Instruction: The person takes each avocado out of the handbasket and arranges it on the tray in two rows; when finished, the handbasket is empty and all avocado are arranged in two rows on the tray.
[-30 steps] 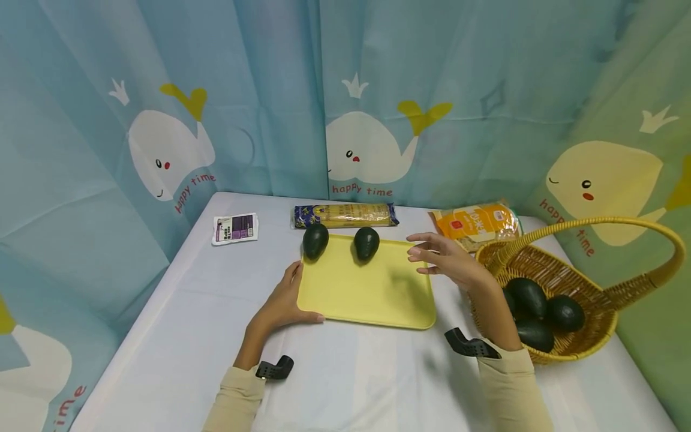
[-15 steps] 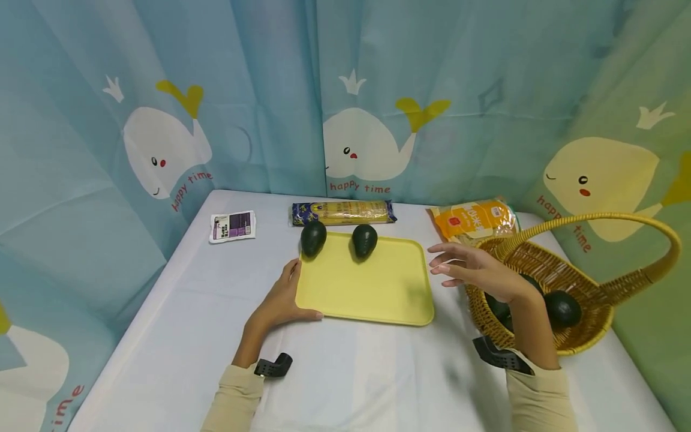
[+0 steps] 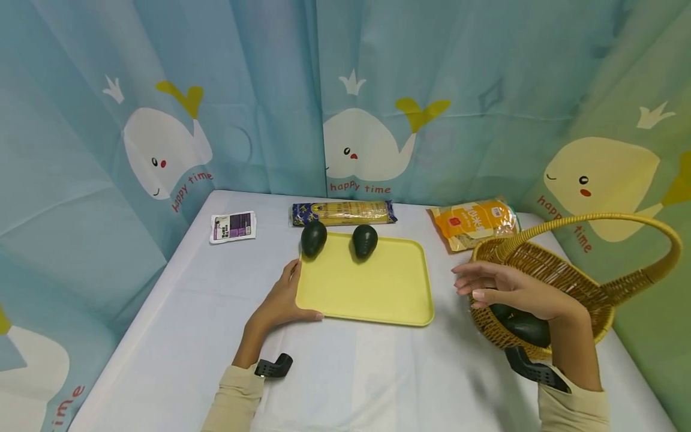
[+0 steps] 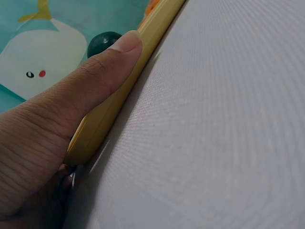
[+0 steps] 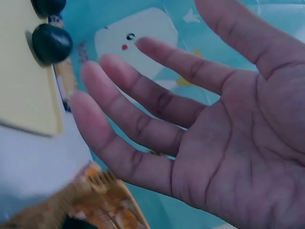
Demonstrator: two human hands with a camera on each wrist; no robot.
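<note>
A yellow tray (image 3: 367,288) lies on the table with two dark green avocados (image 3: 314,239) at its far edge. My left hand (image 3: 283,300) holds the tray's near left corner, thumb along the front rim and fingers at the left side; in the left wrist view the thumb (image 4: 109,67) crosses the rim. My right hand (image 3: 518,291) hovers over the left side of a wicker basket (image 3: 567,270), palm bare and fingers loosely bent in the right wrist view. Dark avocados (image 3: 526,327) in the basket are partly hidden beneath this hand.
Behind the tray lies a long pack of noodles (image 3: 344,213). An orange bag of grain (image 3: 477,223) is at the back right, near the basket, whose tall handle (image 3: 637,219) arches up. A small white and purple packet (image 3: 233,227) rests at the back left.
My right hand has moved right, from above the tray's right edge to over the basket. My left hand stays at the tray's corner, and both avocados on the tray are unmoved.
</note>
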